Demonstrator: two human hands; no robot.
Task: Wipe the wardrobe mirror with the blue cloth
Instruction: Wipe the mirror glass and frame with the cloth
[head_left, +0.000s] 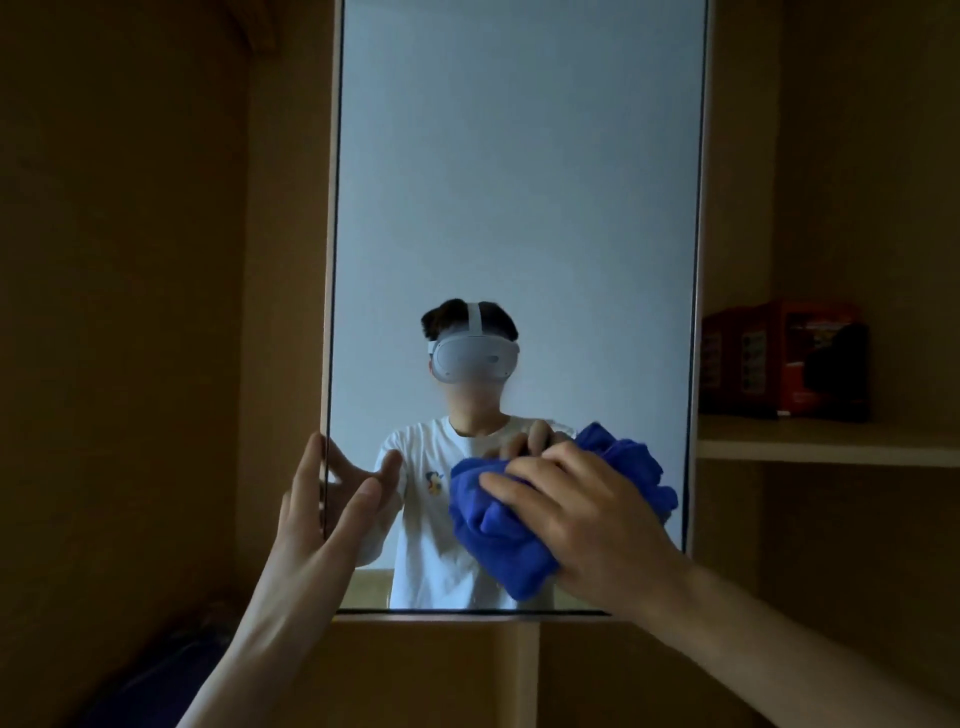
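Wardrobe mirror (519, 182) stands upright in front of me, and the blue cloth (498, 540) is bunched into a wad against the lower right part of its glass, just above its bottom edge. My right hand (587, 519) covers the wad from behind, fingers (514, 486) spread apart and curled over the folds, gripping it and pressing it to the mirror. I hold it bunched, I think, so that a thick pad sits under my palm and the pressure goes into the glass instead of a loose corner flapping about.

My left hand (311, 519) is at the mirror's left edge, low down, holding nothing. Its fingers (363, 499) are straight and fanned out, one lying along the pale frame and the others over the glass. Whether they press the glass or only hover I cannot tell. My guess is that this hand is there to steady the panel against the push of the other one.

I judge the wiping to be under way low on the mirror, with the tall upper part well above the cloth yet to be reached. To the right of the mirror a wooden shelf (826, 441) carries a red box (779, 358), well apart from my cloth and no hindrance to a sweep
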